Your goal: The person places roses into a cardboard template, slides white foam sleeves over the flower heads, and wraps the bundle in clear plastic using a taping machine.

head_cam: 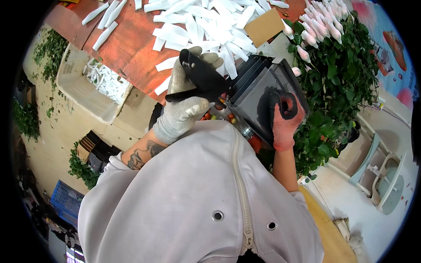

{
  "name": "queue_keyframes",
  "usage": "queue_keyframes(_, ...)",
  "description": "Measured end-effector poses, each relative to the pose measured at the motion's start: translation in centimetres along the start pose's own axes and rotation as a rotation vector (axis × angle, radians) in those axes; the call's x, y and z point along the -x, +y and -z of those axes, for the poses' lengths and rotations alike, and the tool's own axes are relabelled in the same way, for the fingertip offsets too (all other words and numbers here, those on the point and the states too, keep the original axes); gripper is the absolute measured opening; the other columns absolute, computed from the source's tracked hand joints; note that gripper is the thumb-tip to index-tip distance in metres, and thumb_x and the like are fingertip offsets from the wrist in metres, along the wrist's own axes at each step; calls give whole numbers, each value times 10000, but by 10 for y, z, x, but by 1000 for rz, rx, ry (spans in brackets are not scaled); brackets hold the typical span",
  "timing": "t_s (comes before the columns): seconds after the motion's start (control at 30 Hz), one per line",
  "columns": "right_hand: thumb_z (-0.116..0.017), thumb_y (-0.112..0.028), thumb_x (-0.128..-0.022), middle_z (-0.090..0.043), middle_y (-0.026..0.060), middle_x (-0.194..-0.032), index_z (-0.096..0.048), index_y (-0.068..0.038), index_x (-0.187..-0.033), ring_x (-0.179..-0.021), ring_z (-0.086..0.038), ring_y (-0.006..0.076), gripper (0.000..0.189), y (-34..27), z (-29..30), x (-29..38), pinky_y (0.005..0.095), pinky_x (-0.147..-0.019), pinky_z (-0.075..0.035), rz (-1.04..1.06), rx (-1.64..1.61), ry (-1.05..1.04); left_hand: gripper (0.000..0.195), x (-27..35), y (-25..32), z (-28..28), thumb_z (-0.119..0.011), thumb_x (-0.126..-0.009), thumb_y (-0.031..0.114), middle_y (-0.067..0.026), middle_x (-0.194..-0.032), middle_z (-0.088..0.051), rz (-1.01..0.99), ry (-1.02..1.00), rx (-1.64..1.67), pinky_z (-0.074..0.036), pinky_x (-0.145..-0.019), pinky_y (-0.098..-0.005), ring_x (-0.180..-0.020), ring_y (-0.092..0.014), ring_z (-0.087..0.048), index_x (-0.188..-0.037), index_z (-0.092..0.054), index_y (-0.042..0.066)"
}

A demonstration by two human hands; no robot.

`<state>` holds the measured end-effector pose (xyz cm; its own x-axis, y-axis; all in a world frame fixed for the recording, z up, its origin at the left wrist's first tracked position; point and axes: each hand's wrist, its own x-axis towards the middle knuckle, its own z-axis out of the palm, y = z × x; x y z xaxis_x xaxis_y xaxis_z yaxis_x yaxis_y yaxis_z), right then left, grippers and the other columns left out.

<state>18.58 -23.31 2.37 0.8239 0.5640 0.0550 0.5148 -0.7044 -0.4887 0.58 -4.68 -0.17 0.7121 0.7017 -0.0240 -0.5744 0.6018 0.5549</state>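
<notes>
My left hand (187, 88), in a pale knit glove, grips a black hand tool (205, 74) with a screw or rivet near its top. Close beyond it, many white mesh sleeves (197, 26) lie heaped on the red tabletop (131, 59). My right hand (286, 115), in a red glove with black-coated fingers, is at the dark grey panel of a black slatted holder (253, 95). Its thumb and fingers curl into a ring; whether they pinch anything is unclear. Leafy stems (332, 72) with pale pink sleeved heads (315, 29) lie to the right of the holder.
A piece of brown cardboard (264, 27) lies beside the sleeves. A cream plastic crate (74, 87) with small white pieces stands on the floor at left, and a blue crate (67, 200) lower left. Small red and yellow fruits (232, 118) show below the holder. A pale chair (378, 174) stands right.
</notes>
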Motion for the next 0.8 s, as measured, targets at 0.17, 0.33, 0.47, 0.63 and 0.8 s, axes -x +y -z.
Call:
queue_keyframes(0.17, -759, -133, -657, -621, 71, -1014, -564, -51, -1143, -998, -502, 287, 530, -5, 2, -5, 389, -909, -368, -17, -93, -21, 830, -10, -10, 6, -739, -686, 145, -115, -1244, -447, 110, -85, -72, -356, -1018, -431, -1196, -273, -439, -1361, -258, 91)
queue_keyframes(0.33, -755, -146, -664, -628, 74, -989, -573, -52, -1133, -983, -512, 287, 512, -20, 3, -6, 395, -914, -362, -38, -70, -22, 535, -19, -20, 6, -694, -632, 61, -44, -925, -449, 41, -57, 76, -374, -927, -415, -922, -205, -463, -1080, -403, 98)
queue_keyframes(0.47, -758, -186, -661, -620, 81, -1016, -577, -60, -1137, -981, -527, 290, 525, -14, 0, -3, 400, -929, -352, 37, 54, 36, 449, -20, -12, -4, -588, -617, -7, -30, -873, -455, 83, 86, 166, -379, -937, -413, -869, -204, -480, -1020, -435, 116)
queue_keyframes(0.63, -762, -234, -657, -612, 86, -1048, -575, -66, -1150, -1017, -522, 287, 553, -13, -2, -4, 410, -945, -343, 34, 18, 38, 412, -21, -12, 2, -524, -625, -37, -25, -877, -445, 122, 43, 147, -379, -961, -411, -883, -201, -477, -1004, -440, 102)
queue_keyframes(0.8, -750, -267, -670, -581, 94, -1108, -568, -82, -1159, -1043, -513, 291, 553, -16, 0, 1, 404, -955, -340, 1, 51, -20, 547, -21, -13, 11, -571, -679, -66, -99, -1122, -528, 225, 152, 168, -436, -912, -402, -1099, -250, -496, -1190, -452, 89)
